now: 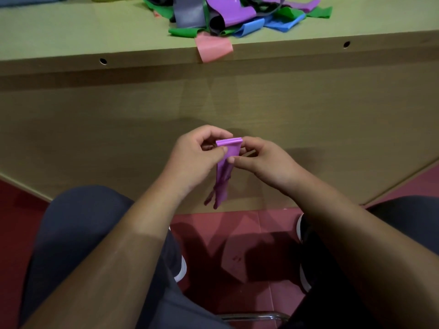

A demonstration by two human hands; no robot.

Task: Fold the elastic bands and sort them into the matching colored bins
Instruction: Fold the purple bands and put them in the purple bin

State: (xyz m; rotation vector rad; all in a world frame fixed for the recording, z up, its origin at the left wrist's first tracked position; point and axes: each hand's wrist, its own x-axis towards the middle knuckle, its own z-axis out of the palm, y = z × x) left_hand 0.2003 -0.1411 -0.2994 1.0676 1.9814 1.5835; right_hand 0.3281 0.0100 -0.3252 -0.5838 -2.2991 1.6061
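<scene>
A purple elastic band (230,148) is held below the table edge, in front of the table's wooden front panel. Its top is folded flat and its lower end hangs loose toward the floor. My left hand (197,155) pinches the band's left side with thumb and fingers. My right hand (261,160) pinches its right side, thumb near the fold. A pile of loose bands (228,15) in purple, green, blue, grey and black lies on the table top at the far edge of view. One pink band (213,47) hangs over the table's front edge. No bins are in view.
The table (71,36) has a green top and a tall wooden front panel with two small holes. Below are a red tiled floor (237,233), my knees in dark trousers and my shoes. A metal chair bar (256,317) crosses the bottom.
</scene>
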